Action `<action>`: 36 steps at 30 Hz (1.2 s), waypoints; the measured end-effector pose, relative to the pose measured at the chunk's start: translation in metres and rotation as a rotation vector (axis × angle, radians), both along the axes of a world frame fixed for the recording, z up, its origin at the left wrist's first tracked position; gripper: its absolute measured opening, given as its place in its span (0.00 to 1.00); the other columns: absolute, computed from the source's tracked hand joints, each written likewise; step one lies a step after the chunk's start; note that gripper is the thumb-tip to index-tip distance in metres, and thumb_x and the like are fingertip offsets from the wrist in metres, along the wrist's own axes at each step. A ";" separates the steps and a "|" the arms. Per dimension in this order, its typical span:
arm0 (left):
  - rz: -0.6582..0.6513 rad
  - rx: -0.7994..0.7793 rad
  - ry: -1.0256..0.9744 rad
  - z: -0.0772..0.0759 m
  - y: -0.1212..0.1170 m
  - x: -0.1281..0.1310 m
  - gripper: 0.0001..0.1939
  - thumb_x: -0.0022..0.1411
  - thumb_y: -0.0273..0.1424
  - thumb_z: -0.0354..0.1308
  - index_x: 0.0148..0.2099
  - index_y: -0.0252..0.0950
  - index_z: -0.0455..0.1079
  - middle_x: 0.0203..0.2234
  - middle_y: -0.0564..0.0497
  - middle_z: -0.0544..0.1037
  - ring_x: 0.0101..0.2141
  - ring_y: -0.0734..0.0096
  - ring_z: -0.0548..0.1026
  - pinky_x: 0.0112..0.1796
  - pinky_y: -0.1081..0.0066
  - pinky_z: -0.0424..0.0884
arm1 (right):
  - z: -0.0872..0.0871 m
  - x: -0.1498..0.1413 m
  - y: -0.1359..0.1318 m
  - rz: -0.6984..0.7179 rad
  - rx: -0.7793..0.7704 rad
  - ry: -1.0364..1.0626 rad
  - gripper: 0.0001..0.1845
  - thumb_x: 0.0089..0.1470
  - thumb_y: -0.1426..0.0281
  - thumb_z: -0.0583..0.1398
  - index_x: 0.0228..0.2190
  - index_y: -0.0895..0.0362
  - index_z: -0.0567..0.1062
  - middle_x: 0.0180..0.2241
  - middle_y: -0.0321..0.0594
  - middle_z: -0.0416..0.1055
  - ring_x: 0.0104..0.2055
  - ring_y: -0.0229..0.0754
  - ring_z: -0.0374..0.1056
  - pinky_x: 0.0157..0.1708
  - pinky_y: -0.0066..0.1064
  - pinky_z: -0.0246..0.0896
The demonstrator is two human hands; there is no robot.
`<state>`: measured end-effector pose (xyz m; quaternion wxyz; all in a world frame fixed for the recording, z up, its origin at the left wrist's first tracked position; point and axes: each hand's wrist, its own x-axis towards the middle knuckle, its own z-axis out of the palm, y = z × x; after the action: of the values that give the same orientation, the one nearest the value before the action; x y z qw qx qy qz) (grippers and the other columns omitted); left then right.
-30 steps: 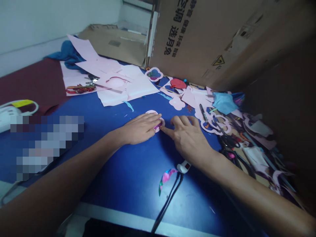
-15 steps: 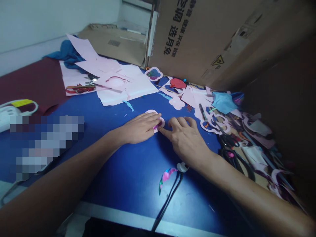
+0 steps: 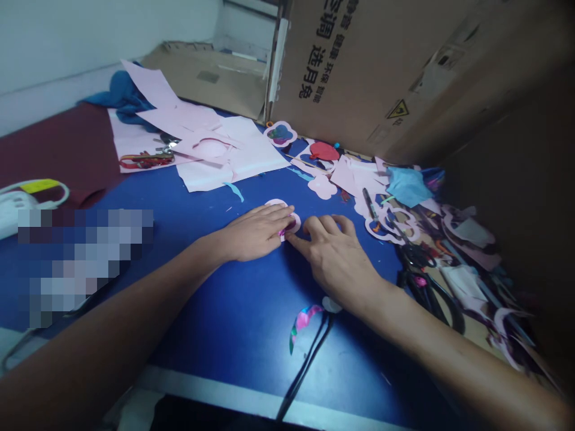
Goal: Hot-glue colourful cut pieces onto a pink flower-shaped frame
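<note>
where the blue table (image 3: 242, 311) is backed by cardboard (image 3: 359, 102), a pink cutout (image 3: 295, 224) is covered by the flat, unclenched left hand (image 3: 252, 235); the right hand (image 3: 335, 250)'s grip cannot be told.

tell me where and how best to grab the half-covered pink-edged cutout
Probably by the right rim of the pink-edged cutout, pinched from the right: the left grip covers its left part, while that thin curved edge shows on the blue table, close to the right grip.
</note>
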<state>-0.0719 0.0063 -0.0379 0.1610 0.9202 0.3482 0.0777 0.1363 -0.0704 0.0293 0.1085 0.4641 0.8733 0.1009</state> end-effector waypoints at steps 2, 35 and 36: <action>-0.001 0.005 -0.002 0.000 0.000 0.000 0.30 0.79 0.34 0.44 0.79 0.40 0.61 0.80 0.47 0.56 0.79 0.63 0.52 0.76 0.59 0.44 | -0.001 -0.001 -0.001 0.011 0.013 0.006 0.28 0.72 0.78 0.53 0.64 0.49 0.79 0.53 0.52 0.74 0.52 0.56 0.64 0.57 0.50 0.50; 0.002 0.073 0.015 -0.005 -0.001 0.000 0.30 0.79 0.34 0.45 0.79 0.37 0.60 0.80 0.44 0.58 0.79 0.62 0.53 0.76 0.59 0.45 | -0.007 -0.001 -0.003 -0.081 0.070 -0.029 0.29 0.73 0.77 0.52 0.66 0.46 0.76 0.50 0.51 0.74 0.53 0.56 0.66 0.63 0.55 0.49; 0.004 0.069 0.019 -0.005 -0.001 0.000 0.30 0.80 0.35 0.45 0.79 0.36 0.60 0.80 0.44 0.58 0.79 0.62 0.53 0.77 0.59 0.45 | -0.007 -0.001 -0.002 -0.089 0.073 -0.030 0.29 0.73 0.77 0.51 0.66 0.47 0.76 0.50 0.52 0.74 0.53 0.56 0.66 0.63 0.55 0.49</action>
<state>-0.0718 0.0052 -0.0431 0.1257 0.9252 0.3487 0.0814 0.1357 -0.0728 0.0223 0.1088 0.5045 0.8459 0.1347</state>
